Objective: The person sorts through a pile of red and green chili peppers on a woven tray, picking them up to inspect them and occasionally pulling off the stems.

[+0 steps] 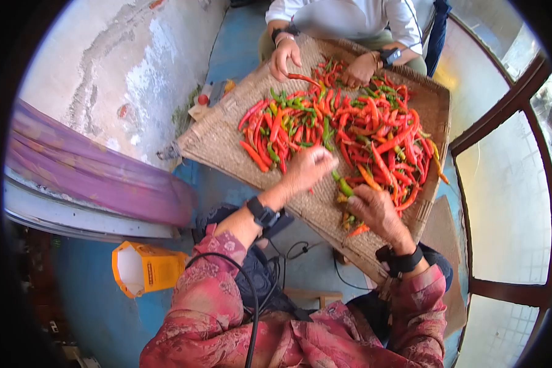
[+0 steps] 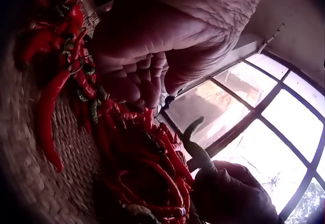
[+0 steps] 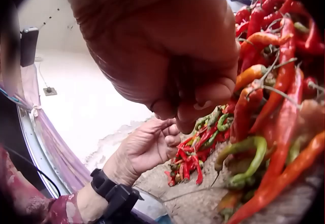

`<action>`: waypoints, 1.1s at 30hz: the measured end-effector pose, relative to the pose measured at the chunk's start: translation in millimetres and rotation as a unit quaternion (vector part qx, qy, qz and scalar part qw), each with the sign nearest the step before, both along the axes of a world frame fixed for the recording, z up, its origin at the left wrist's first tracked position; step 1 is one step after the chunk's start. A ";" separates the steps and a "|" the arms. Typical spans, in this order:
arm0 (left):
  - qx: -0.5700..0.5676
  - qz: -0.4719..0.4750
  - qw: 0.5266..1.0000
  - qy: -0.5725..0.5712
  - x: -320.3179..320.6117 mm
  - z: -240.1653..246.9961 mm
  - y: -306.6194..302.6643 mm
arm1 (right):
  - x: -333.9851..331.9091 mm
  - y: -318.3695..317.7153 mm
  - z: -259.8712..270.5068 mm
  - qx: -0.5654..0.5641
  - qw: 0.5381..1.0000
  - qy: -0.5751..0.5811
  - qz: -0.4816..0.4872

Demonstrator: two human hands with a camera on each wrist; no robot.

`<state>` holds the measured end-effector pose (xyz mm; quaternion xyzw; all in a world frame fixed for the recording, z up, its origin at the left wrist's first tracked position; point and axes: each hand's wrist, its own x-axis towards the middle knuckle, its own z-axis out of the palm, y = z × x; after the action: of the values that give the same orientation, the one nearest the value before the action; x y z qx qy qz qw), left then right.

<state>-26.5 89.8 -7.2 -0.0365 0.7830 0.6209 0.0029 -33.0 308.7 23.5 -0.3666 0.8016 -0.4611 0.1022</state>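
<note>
My right hand (image 1: 377, 211) pinches a green chili pepper (image 1: 345, 186) over the near side of a woven tray (image 1: 218, 135). In the left wrist view the same pepper (image 2: 199, 150) points up from those fingers. My left hand (image 1: 310, 168) is just left of the pepper's tip, fingers bent in towards the thumb, with nothing visible between them. A large heap of mostly red chili peppers (image 1: 380, 141) covers the tray's right part. A smaller pile of red and green peppers (image 1: 279, 126) lies left of it.
Across the tray, another person's hand (image 1: 285, 58) holds a red chili pepper (image 1: 303, 78); their other hand (image 1: 359, 69) rests at the heap. An orange carton (image 1: 156, 270) stands on the floor at left. A black cable (image 1: 254, 313) crosses my left sleeve. Windows stand at right.
</note>
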 end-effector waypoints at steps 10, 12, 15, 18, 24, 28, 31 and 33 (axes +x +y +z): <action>-0.577 0.083 0.790 0.188 -30.3 -31.9 -15.7 | -19.9 17.9 15.5 -0.113 0.965 0.006 -0.237; -0.610 0.060 0.764 0.200 -36.8 -37.9 -14.8 | -19.9 24.6 7.0 -0.068 0.975 0.016 -0.212; -0.579 0.084 0.778 0.226 -25.7 -32.7 -10.0 | -11.2 14.6 6.7 0.036 0.979 0.058 -0.190; -0.478 0.075 0.850 0.207 -5.0 -5.9 1.0 | -9.2 11.5 -4.5 0.045 0.986 0.059 -0.148; -0.158 0.092 0.973 0.140 7.1 4.2 28.0 | 3.6 -4.3 -7.0 0.058 0.994 -0.056 -0.079; -0.053 0.146 0.961 0.229 7.8 -15.0 48.5 | 13.1 -20.1 -10.9 0.017 0.996 -0.085 -0.037; 0.045 0.054 0.993 0.091 14.2 -10.4 42.8 | 13.5 -24.7 -22.7 0.014 0.996 -0.060 -0.057; 0.153 0.040 0.987 0.007 10.1 -16.0 42.4 | 13.8 -23.4 -21.3 0.065 0.994 -0.046 -0.080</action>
<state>-16.4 132.1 -23.2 -0.0622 0.6764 0.7336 -0.0218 -19.2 285.3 2.2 -0.2719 0.8513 -0.4309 0.1254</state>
